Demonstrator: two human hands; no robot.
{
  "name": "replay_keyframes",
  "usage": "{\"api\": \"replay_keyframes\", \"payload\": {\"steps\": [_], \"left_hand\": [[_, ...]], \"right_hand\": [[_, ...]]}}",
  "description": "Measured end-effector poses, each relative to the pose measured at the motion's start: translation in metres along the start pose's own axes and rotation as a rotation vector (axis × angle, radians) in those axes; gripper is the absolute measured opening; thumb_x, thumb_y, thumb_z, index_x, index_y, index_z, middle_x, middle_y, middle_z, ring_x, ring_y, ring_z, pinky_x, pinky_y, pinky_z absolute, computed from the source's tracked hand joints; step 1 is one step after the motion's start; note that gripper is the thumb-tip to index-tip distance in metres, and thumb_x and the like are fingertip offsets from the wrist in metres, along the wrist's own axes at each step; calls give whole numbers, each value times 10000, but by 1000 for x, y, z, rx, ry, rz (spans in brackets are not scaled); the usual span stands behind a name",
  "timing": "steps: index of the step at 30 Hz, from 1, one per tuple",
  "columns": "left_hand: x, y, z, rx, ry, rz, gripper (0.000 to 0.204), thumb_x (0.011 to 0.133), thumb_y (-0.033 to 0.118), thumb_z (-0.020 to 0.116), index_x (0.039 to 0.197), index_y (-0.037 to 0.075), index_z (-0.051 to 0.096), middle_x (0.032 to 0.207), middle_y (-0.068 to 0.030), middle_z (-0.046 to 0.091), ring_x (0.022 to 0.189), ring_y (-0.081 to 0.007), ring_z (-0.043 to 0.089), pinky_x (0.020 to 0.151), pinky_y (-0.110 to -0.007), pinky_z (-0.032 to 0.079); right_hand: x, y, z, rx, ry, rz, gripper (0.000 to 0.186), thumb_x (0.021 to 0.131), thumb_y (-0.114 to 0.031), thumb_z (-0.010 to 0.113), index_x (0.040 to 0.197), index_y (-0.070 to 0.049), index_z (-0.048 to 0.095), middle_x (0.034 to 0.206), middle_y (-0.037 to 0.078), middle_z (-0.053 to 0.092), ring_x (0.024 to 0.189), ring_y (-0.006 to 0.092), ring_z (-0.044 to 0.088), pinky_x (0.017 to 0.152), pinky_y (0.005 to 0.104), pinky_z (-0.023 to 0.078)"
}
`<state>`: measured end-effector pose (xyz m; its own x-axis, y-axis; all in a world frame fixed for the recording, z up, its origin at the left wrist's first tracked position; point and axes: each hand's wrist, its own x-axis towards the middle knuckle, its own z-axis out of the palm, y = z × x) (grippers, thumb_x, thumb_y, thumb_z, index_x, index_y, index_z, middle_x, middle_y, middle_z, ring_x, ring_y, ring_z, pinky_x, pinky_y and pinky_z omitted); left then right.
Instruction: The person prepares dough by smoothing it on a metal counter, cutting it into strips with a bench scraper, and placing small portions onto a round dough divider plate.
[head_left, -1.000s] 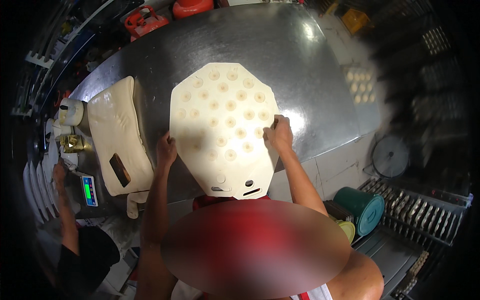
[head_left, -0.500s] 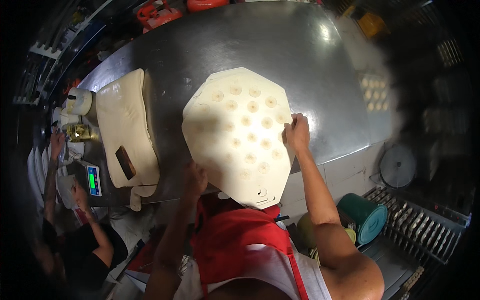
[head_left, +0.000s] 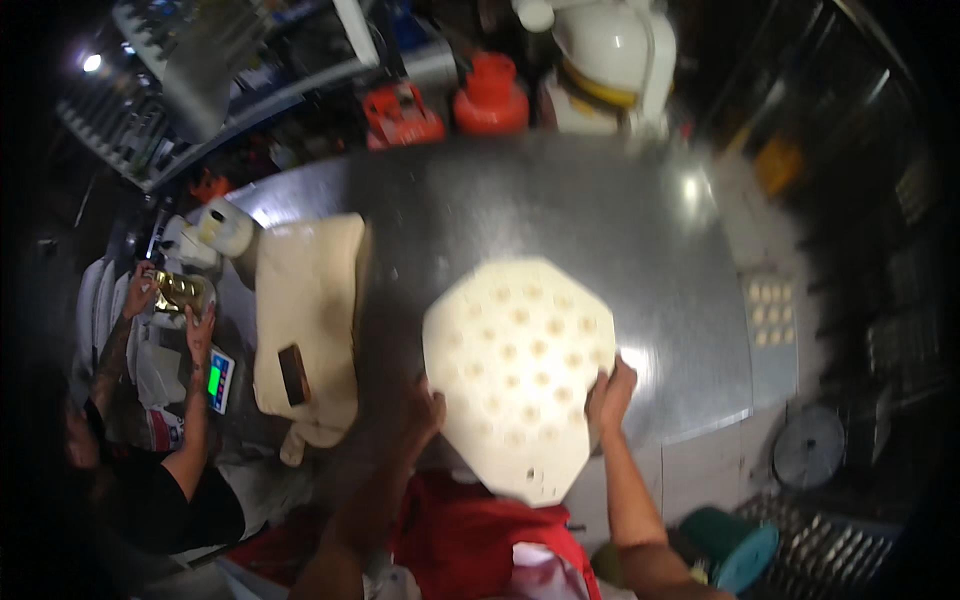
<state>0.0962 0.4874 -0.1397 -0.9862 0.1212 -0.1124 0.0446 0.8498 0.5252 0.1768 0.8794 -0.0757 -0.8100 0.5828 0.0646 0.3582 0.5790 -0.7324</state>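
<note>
A large cream-white, many-sided plate [head_left: 475, 400] with rows of round marks lies before me, its narrow near end reaching past the table edge toward my red apron. My left hand [head_left: 428, 410] is closed at its left edge, dim and slightly blurred. On the opposite edge my right hand [head_left: 612, 395] grips the plate, thumb on the top. To the left rests a thick, pale slab of dough [head_left: 310, 290], and a dark scraper [head_left: 294, 375] lies on its near part.
The metal table [head_left: 560, 190] curves around the plate. At the left a co-worker's hands hold a gold packet [head_left: 180, 290] near a scale [head_left: 220, 380]. Red gas cylinders [head_left: 490, 100] and a white machine [head_left: 610, 50] stand beyond. A green bucket [head_left: 735, 550] sits lower right.
The view has shifted, so the table and plate appear lower. My left hand has come up against the plate's left edge. The co-worker's second hand has moved to the gold packet.
</note>
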Motion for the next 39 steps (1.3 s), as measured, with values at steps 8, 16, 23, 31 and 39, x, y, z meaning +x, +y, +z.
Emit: {"api": "replay_keyframes", "payload": {"steps": [8,16,23,31,39], "left_hand": [[30,108,-65,-11,-271,-330,776,937,359,661,1619,57,445,1610,-321,443,1504,-467,432,1256,-498,370],[28,150,-81,-222,-410,-117,549,928,309,710,1390,25,629,1355,-228,661,1255,-386,653,1066,-497,532],[-65,-14,-140,-366,78,137,559,878,45,751,1421,89,627,1365,-174,633,1306,-373,594,1133,-466,472],[-128,-220,-226,184,219,-85,865,877,265,831,1579,9,395,1544,-270,456,1467,-463,397,1231,-585,300],[-105,-240,-219,-21,4,9,773,784,232,902,1428,22,528,1421,-254,575,1300,-479,577,1077,-534,493]], "right_hand": [[23,2,2,-128,142,148,411,939,-54,697,1311,79,585,1279,286,601,1241,459,536,1099,544,408],[75,108,-54,-361,-150,192,476,990,-82,660,1408,107,534,1285,299,626,1235,410,594,1034,480,489],[52,53,9,-55,96,-289,678,1016,-156,672,1611,-27,372,1387,237,555,1204,318,606,955,439,556],[-142,-217,159,209,-477,-56,395,1013,-163,591,1387,-60,519,1075,229,655,1038,371,683,918,462,551],[-233,-309,219,143,-768,-746,664,853,-64,713,1487,-45,517,1368,200,572,1220,416,605,1047,462,519]]}}
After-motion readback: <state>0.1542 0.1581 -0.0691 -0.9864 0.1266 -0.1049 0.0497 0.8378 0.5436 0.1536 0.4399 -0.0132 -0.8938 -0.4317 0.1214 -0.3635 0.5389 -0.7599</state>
